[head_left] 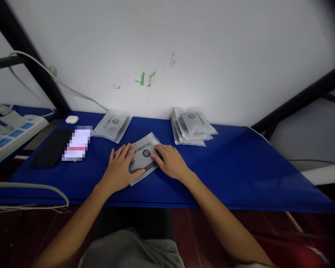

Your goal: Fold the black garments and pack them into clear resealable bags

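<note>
A frosted zip pouch (144, 150) with dark printing and something dark inside lies flat on the blue table, between my two hands. My left hand (121, 169) rests palm down on its left side, fingers spread. On its right edge lies my right hand (171, 160), palm down, fingers stretched out and nothing gripped. Beyond the hands to the left is another frosted pouch or two (111, 124) against the wall. A loose pile of several similar pouches (194, 123) sits at the back right.
At the left are a white earbud case (72, 119), a black tablet or phone (51, 148), a phone with a blurred lit screen (77, 143) and a white power strip (15, 136). Cables run along the left. Black metal bars frame the blue table (240, 175).
</note>
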The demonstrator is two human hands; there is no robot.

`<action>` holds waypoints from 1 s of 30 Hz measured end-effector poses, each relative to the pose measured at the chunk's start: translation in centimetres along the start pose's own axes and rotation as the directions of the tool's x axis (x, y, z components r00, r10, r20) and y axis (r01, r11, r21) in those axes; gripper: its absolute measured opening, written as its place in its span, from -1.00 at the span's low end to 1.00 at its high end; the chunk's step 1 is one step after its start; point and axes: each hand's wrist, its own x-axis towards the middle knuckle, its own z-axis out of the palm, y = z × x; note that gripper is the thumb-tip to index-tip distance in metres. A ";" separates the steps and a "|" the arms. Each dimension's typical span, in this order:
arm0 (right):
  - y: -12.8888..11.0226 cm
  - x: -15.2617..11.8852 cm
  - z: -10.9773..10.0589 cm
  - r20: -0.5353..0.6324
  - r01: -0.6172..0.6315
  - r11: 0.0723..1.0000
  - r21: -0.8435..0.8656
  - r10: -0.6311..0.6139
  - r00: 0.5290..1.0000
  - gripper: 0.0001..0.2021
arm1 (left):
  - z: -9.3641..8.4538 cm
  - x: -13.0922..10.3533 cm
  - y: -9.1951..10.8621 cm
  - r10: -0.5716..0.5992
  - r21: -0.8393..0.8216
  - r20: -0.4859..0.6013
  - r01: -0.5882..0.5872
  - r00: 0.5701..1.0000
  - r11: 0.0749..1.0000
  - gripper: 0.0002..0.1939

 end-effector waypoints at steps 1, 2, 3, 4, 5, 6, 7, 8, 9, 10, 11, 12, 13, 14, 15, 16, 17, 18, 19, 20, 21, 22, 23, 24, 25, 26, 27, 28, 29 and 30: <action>0.0 0.3 -0.1 -0.009 -0.005 1.000 -0.016 0.005 1.000 -0.63 | -0.3 0.1 0.1 -0.005 -0.003 0.035 0.005 0.999 1.000 -0.20; -0.1 0.6 -0.1 -0.017 -0.001 1.000 -0.027 0.000 1.000 -0.62 | -0.5 0.2 0.2 -0.006 -0.007 0.073 0.006 0.997 1.000 -0.20; -0.1 1.0 -0.1 -0.022 0.011 0.999 -0.030 -0.012 1.000 -0.59 | -0.7 0.3 0.3 -0.001 -0.013 0.115 0.002 0.993 1.000 -0.19; -0.2 1.4 0.0 -0.019 0.028 0.999 -0.026 -0.028 0.999 -0.57 | -0.9 0.3 0.4 0.011 -0.022 0.158 -0.007 0.987 1.000 -0.18; -0.3 1.8 0.2 -0.005 0.046 0.999 -0.021 -0.046 0.999 -0.55 | -1.1 0.4 0.4 0.027 -0.033 0.195 -0.021 0.980 0.999 -0.17; -0.4 2.3 0.3 0.017 0.063 0.998 -0.018 -0.063 0.998 -0.54 | -1.2 0.5 0.3 0.045 -0.042 0.221 -0.036 0.974 0.998 -0.16; -0.5 2.6 0.3 0.041 0.075 0.997 -0.024 -0.074 0.996 -0.55 | -1.2 0.6 0.3 0.059 -0.047 0.233 -0.049 0.971 0.998 -0.15; -0.7 2.9 0.3 0.059 0.080 0.996 -0.044 -0.077 0.995 -0.56 | -1.3 0.7 0.2 0.064 -0.044 0.231 -0.055 0.971 0.998 -0.15; -0.9 3.1 0.1 0.069 0.076 0.994 -0.080 -0.070 0.995 -0.57 | -1.3 0.8 0.2 0.057 -0.029 0.218 -0.052 0.974 0.998 -0.17; -1.1 3.2 -0.2 0.070 0.057 0.990 -0.131 -0.048 0.996 -0.58 | -1.4 0.9 0.1 0.039 -0.002 0.189 -0.039 0.981 0.999 -0.21; -1.3 3.1 -0.6 0.065 0.021 0.981 -0.192 -0.008 0.998 -0.58 | -1.5 1.0 0.1 0.007 0.037 0.139 -0.013 0.990 0.999 -0.26; -1.4 3.0 -1.1 0.057 -0.029 0.967 -0.252 0.045 0.997 -0.57 | -1.6 1.1 0.1 -0.032 0.086 0.067 0.026 0.997 0.996 -0.32; -1.5 2.7 -1.6 0.044 -0.087 0.949 -0.304 0.106 0.993 -0.54 | -1.8 1.1 0.1 -0.073 0.135 -0.020 0.075 0.997 0.988 -0.37; -1.4 2.3 -2.0 0.026 -0.146 0.930 -0.338 0.164 0.986 -0.52 | -1.9 1.1 0.2 -0.113 0.172 -0.109 0.131 0.988 0.976 -0.40; -1.4 1.8 -2.4 0.001 -0.199 0.916 -0.348 0.213 0.977 -0.50 | -2.1 1.1 0.3 -0.152 0.190 -0.182 0.186 0.972 0.964 -0.44; -1.2 1.3 -2.8 -0.020 -0.243 0.910 -0.335 0.251 0.968 -0.49 | -2.2 1.0 0.5 -0.188 0.190 -0.220 0.231 0.957 0.954 -0.48; -1.1 0.9 -3.0 -0.032 -0.276 0.912 -0.304 0.280 0.959 -0.50 | -2.2 0.9 0.7 -0.219 0.175 -0.214 0.258 0.952 0.950 -0.52; -0.9 0.4 -3.1 -0.035 -0.302 0.916 -0.263 0.304 0.952 -0.53 | -2.2 0.7 0.9 -0.241 0.150 -0.171 0.267 0.955 0.952 -0.56; -0.8 -0.1 -3.2 -0.024 -0.322 0.921 -0.221 0.325 0.945 -0.57 | -2.1 0.6 1.1 -0.251 0.119 -0.111 0.264 0.962 0.957 -0.58; -0.7 -0.4 -3.2 -0.005 -0.338 0.924 -0.180 0.342 0.940 -0.61 | -1.9 0.5 1.3 -0.249 0.091 -0.053 0.253 0.967 0.963 -0.59; -0.6 -0.8 -3.1 0.018 -0.352 0.925 -0.144 0.358 0.934 -0.65 | -1.7 0.4 1.4 -0.239 0.065 -0.007 0.239 0.971 0.969 -0.59; -0.6 -1.0 -3.0 0.034 -0.366 0.924 -0.115 0.372 0.928 -0.67 | -1.5 0.4 1.6 -0.227 0.042 0.019 0.226 0.974 0.973 -0.59; -0.6 -1.3 -3.0 0.046 -0.380 0.921 -0.091 0.385 0.922 -0.68 | -1.3 0.5 1.6 -0.217 0.022 0.030 0.217 0.976 0.976 -0.58; -0.6 -1.4 -2.9 0.053 -0.392 0.918 -0.069 0.395 0.917 -0.69 | -1.2 0.6 1.7 -0.212 0.002 0.032 0.212 0.977 0.977 -0.57; -0.6 -1.6 -2.8 0.056 -0.401 0.915 -0.047 0.403 0.913 -0.70 | -1.1 0.8 1.7 -0.206 -0.023 0.031 0.207 0.978 0.978 -0.56; -0.6 -1.7 -2.8 0.056 -0.406 0.914 -0.025 0.407 0.912 -0.70 | -1.0 0.9 1.6 -0.200 -0.057 0.032 0.202 0.979 0.978 -0.55; -0.6 -1.9 -2.7 0.050 -0.407 0.913 -0.001 0.407 0.912 -0.71 | -1.0 1.0 1.6 -0.194 -0.097 0.032 0.196 0.981 0.976 -0.53; -0.5 -2.0 -2.6 0.042 -0.404 0.914 0.027 0.403 0.914 -0.72 | -1.0 1.0 1.5 -0.187 -0.138 0.033 0.190 0.982 0.972 -0.50; -0.5 -2.2 -2.5 0.034 -0.399 0.915 0.056 0.398 0.917 -0.72 | -1.0 1.0 1.5 -0.182 -0.174 0.036 0.185 0.983 0.967 -0.47; -0.4 -2.5 -2.4 0.025 -0.392 0.916 0.083 0.392 0.920 -0.71 | -1.0 0.9 1.4 -0.176 -0.200 0.041 0.180 0.984 0.963 -0.45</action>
